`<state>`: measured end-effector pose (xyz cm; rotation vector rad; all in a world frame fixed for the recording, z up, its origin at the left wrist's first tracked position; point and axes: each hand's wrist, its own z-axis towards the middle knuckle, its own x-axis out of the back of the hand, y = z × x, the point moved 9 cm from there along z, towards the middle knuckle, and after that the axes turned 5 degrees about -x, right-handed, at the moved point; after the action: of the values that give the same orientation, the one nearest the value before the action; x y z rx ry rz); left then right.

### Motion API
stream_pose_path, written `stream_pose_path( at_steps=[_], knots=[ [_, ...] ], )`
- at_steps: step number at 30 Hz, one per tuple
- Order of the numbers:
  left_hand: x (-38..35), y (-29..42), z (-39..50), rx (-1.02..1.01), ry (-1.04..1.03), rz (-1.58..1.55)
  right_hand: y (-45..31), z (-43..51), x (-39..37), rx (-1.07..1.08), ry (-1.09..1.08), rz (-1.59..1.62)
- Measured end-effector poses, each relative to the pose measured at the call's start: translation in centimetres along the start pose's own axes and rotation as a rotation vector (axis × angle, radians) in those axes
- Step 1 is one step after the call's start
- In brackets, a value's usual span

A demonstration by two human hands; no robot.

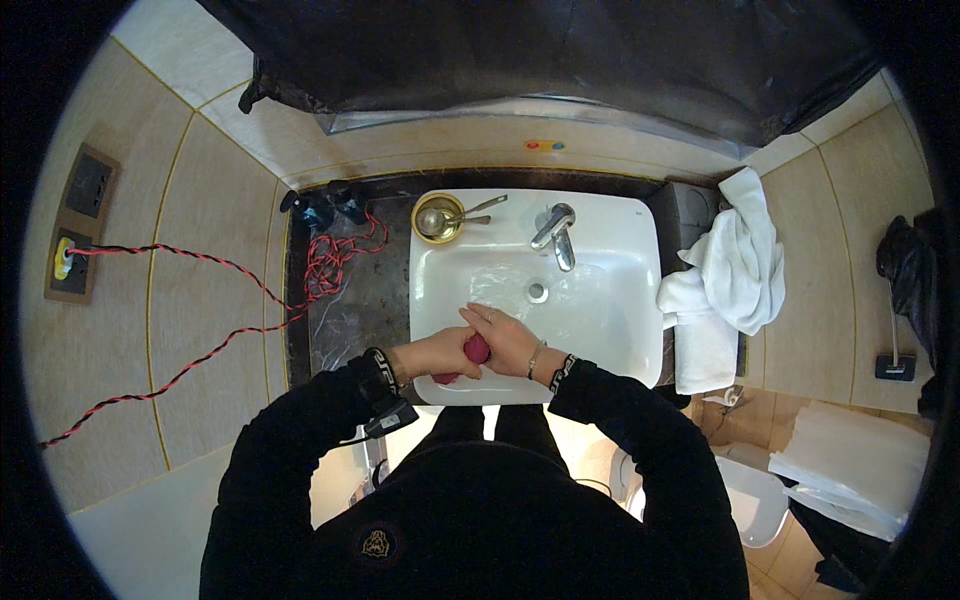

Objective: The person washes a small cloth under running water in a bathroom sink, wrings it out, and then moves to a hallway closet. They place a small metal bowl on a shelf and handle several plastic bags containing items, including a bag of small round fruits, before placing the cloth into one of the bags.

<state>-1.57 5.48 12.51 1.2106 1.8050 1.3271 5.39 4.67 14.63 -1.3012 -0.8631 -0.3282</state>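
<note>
Over the near left part of a white washbasin [607, 315], my left hand [439, 352] is closed around a bunched magenta cloth [475, 349]. Its thumb lies along the near side, and a bit of the cloth shows below the palm. My right hand [514, 343] presses against the other side of the bundle, its fingers reaching over towards the left hand; part of its grip is hidden. Beyond the hands stands a chrome faucet [562, 236], with the drain stopper [537, 292] in front of it. Ripples suggest shallow water in the bowl.
On the basin's back left corner sits a gold-coloured bowl [426, 238] holding metal spoons. A red-and-black cord [326, 266] lies coiled on the dark counter [360, 330], running to a wall socket [69, 262]. White towels [739, 255] are heaped at right.
</note>
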Motion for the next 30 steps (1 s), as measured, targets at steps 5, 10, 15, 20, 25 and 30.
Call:
stream_pose_path(
  at_steps=[5,10,15,20,25,30],
  knots=[
    [1.2,-0.8,0.8,0.178,-0.03,0.449,2.5,0.8,-1.5,-0.23,-0.096,0.063],
    [1.8,0.9,1.5,-0.024,0.019,0.867,4.3,0.9,-2.1,-0.28,-0.016,0.131],
    [1.3,1.3,2.0,-0.249,0.017,1.008,7.1,-0.6,-3.9,-0.561,-0.045,0.554],
    [1.4,2.2,1.2,-0.422,0.297,0.892,6.8,-2.5,-3.9,-0.755,0.009,1.06],
    [2.8,-3.2,0.1,0.162,0.565,-0.242,5.3,-3.9,-1.2,-0.581,0.294,1.388],
    [-2.2,-1.3,-0.1,0.36,0.249,-1.078,5.9,-4.2,1.9,-0.511,0.418,0.812]
  ],
)
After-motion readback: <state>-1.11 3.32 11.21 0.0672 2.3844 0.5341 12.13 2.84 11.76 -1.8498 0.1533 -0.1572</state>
